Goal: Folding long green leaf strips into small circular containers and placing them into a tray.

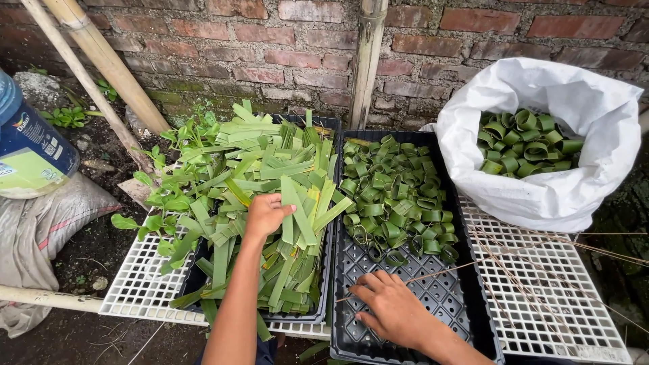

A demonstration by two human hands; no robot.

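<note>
My left hand (266, 215) rests on a heap of flat cut green leaf strips (270, 189) in the left black tray (196, 277), its fingers curled on one strip. My right hand (389, 307) lies palm down on the bare ribbed floor of the right black tray (473, 297), fingers spread, touching a thin brown stick (433, 276). Rolled green leaf rings (395, 199) fill the far half of that tray.
Both trays sit on a white plastic grid (554, 297). A white sack (541, 196) of rolled leaf rings stands at the right. Thin sticks lie on the grid. Bamboo poles (101, 61) lean on a brick wall. A blue jug (27, 145) stands at left.
</note>
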